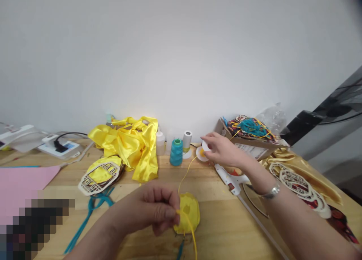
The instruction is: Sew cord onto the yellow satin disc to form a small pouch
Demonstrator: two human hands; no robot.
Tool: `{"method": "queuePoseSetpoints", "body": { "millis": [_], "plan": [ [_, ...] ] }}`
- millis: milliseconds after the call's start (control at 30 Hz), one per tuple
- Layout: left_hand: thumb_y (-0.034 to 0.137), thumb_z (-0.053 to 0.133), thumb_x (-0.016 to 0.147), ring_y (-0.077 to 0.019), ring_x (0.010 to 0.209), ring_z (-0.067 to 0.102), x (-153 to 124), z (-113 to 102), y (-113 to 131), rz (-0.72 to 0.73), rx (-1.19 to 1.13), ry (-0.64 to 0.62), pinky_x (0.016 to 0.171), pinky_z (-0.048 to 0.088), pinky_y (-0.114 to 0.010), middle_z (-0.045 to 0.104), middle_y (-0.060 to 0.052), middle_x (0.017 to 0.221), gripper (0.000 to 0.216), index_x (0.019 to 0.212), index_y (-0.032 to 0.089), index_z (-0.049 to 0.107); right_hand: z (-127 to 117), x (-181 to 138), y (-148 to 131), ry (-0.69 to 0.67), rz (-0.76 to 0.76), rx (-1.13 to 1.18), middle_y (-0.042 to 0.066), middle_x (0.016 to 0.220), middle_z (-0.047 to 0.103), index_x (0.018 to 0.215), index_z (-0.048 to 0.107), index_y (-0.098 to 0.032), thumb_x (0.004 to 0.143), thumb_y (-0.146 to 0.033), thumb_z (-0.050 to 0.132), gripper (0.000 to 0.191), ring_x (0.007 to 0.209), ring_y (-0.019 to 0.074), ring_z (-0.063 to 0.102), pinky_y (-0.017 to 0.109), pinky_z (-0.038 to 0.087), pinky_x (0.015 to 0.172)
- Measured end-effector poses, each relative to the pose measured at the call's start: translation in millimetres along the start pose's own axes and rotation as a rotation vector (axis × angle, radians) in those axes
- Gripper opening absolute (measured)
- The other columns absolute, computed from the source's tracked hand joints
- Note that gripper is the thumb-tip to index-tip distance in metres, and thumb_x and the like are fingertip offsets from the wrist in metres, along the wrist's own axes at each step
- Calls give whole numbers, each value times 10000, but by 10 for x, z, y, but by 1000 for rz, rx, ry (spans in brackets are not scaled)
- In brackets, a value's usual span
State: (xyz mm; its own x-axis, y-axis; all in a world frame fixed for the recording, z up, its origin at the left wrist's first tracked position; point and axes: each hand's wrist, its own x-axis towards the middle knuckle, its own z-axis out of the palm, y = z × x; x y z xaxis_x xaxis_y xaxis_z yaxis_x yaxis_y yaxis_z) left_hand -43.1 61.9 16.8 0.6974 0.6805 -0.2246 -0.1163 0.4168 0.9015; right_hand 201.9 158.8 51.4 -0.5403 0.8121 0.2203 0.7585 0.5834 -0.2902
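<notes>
My left hand (154, 209) is closed near the table's front edge, pinching a yellow cord (192, 230) against a small round yellow satin piece (189, 214). The cord runs up and away to a small white spool of yellow cord (201, 153). My right hand (223, 150) reaches to the back of the table and grips that spool with curled fingers. A watch sits on my right wrist.
Yellow satin cloth (132, 145) is heaped at the back. A teal thread cone (176, 152), a white spool (187, 139) and a small bottle (160, 141) stand by the wall. A white glue gun (230, 179), carved wooden frames (97, 177), a cardboard box (249, 139), pink paper (19, 184) and teal cord (93, 209) lie around.
</notes>
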Motion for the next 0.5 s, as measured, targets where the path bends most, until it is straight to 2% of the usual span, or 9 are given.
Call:
{"method": "queuePoseSetpoints", "body": {
  "millis": [100, 200, 333, 433, 500],
  "plan": [
    [298, 713, 681, -38, 366, 344, 82, -40, -7, 115, -143, 144, 377, 215, -174, 481, 46, 455, 189, 621, 152, 608, 167, 143, 49, -39, 7, -53, 106, 958, 572, 1038, 596, -99, 728, -154, 515, 325, 810, 178, 546, 269, 409, 752],
    [251, 700, 695, -16, 374, 266, 139, -55, 9, 141, -190, 242, 370, 168, -153, 470, 49, 476, 195, 595, 132, 582, 251, 221, 109, -54, 15, -68, 98, 881, 592, 939, 613, -99, 723, -174, 528, 244, 777, 178, 549, 261, 406, 720],
    [256, 698, 690, -16, 370, 315, 186, -53, 15, 154, -89, 344, 363, 245, -153, 537, 22, 512, 188, 596, 119, 609, 266, 238, 110, -59, 26, -72, 92, 812, 619, 833, 623, -116, 739, -213, 555, 151, 748, 190, 563, 277, 416, 695],
    [283, 697, 685, -42, 364, 399, 214, -54, -3, 128, 52, 415, 367, 330, -171, 574, 7, 497, 194, 605, 117, 637, 211, 172, -52, 30, 27, -64, 152, 1058, 606, 962, 616, -115, 814, -251, 512, 227, 1004, 246, 522, 346, 389, 852],
    [297, 691, 688, -56, 370, 440, 226, -51, -15, 98, 116, 420, 376, 355, -176, 591, -3, 492, 198, 624, 113, 655, 178, 76, -251, 109, -29, 25, 123, 1191, 563, 1059, 598, -148, 880, -247, 428, 267, 1122, 219, 465, 349, 343, 943]
  ]
}}
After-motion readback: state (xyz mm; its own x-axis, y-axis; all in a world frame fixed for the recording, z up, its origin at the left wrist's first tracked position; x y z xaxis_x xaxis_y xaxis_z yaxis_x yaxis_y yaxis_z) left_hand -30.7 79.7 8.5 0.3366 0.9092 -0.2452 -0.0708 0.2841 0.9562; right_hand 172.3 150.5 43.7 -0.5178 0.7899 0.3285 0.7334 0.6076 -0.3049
